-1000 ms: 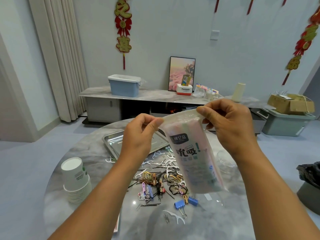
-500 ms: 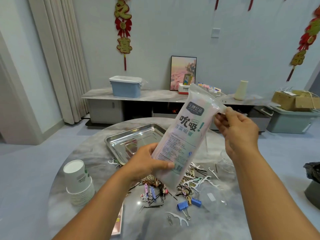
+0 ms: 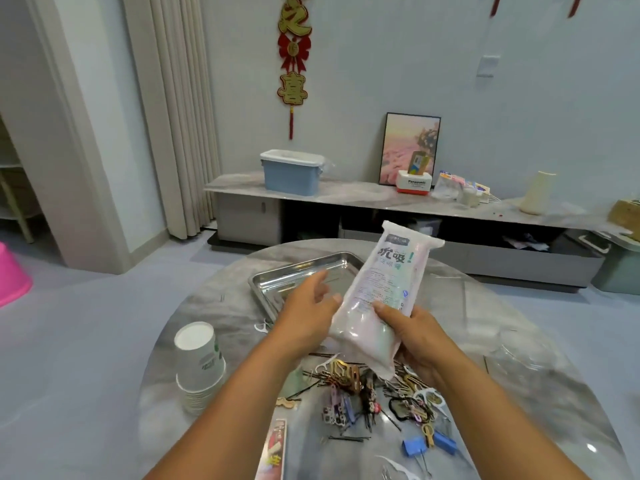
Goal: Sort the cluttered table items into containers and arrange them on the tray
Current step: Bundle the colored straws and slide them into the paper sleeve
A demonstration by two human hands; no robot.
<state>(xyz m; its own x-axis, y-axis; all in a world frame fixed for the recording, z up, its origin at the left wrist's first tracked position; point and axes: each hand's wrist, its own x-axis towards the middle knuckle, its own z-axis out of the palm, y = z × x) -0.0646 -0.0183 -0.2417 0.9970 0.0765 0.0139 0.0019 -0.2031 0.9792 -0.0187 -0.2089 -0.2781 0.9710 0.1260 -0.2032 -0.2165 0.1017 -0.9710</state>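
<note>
A white plastic bag of straws [image 3: 388,282] with printed text stands upright above the round marble table [image 3: 519,306]. My right hand [image 3: 415,337] grips its lower part, thumb on the front and fingers behind. To the left of the bag is my left hand [image 3: 308,313], fingers straight and spread over the tray, only its thumb touching the bag's edge. The steel tray [image 3: 277,282] lies at the table's far side. Below the bag spreads a pile of hair clips, bobby pins and floss picks [image 3: 349,379], with blue binder clips [image 3: 412,445] nearer me.
A stack of paper cups [image 3: 199,365] stands at the table's left edge. A flat printed pack [image 3: 273,452] lies by my left forearm. A clear glass dish [image 3: 516,348] sits faintly at the right. Behind the table runs a low sideboard [image 3: 363,199] with boxes.
My right hand left the bag's top and now grips its lower part. My left hand let go of the bottom and opened beside it. The bag came lower and more upright.
</note>
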